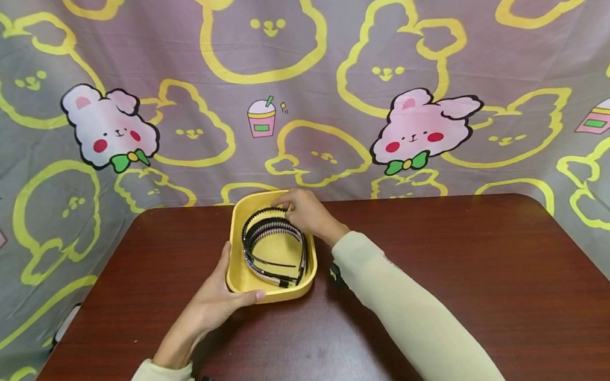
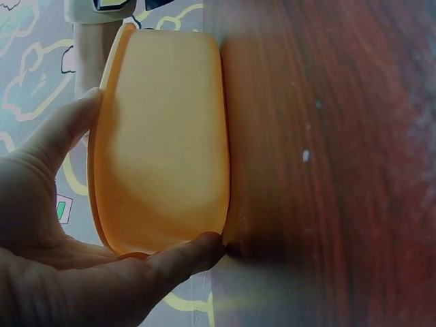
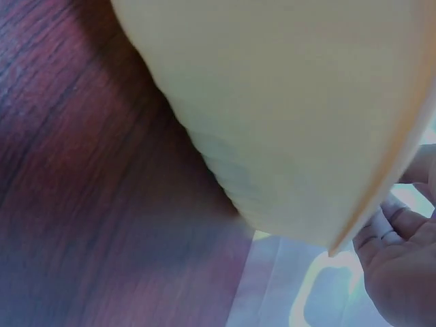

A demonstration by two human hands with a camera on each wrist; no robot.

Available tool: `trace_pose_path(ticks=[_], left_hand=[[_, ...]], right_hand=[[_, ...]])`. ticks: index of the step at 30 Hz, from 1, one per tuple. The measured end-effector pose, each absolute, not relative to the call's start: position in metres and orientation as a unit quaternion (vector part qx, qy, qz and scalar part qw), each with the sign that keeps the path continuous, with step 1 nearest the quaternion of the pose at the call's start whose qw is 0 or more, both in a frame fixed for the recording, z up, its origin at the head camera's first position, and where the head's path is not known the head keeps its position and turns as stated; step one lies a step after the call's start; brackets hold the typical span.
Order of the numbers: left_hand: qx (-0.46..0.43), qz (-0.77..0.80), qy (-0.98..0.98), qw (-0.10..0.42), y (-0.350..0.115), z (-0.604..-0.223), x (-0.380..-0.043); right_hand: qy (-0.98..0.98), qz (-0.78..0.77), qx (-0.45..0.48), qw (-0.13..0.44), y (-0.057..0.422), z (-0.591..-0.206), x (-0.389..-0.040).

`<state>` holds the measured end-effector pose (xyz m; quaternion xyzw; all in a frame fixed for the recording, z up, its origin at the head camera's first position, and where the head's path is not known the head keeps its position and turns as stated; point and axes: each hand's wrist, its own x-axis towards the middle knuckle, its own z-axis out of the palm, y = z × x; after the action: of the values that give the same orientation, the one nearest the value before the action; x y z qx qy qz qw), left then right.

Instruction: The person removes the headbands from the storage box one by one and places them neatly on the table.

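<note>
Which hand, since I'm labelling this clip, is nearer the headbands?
Right: the right hand is over the far right of the yellow box, its fingers at the far side of the headbands. The left hand grips the box by its left and near sides, clear of them.

Headbands (image 1: pixel 271 225) in tray (image 1: pixel 281 296) — tray on table (image 1: pixel 455 286), cloth (image 1: pixel 308 102) behind

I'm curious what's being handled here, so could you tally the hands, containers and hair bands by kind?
Hands: 2 (left hand, right hand)
Containers: 1 (yellow bin)
Hair bands: at least 3; overlap hides the exact number
Total: at least 6
</note>
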<state>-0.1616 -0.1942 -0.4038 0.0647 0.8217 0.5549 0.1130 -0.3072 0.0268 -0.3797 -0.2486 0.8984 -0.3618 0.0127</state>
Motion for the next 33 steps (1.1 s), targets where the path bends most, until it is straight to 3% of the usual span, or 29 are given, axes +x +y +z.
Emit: trace_pose_path(ticks=[33], left_hand=[[0.051, 0.542, 0.830, 0.117, -0.194, -0.403, -0.161]], right_hand=[[0.892, -0.420, -0.165, 0.013, 0.066, -0.365, -0.308]])
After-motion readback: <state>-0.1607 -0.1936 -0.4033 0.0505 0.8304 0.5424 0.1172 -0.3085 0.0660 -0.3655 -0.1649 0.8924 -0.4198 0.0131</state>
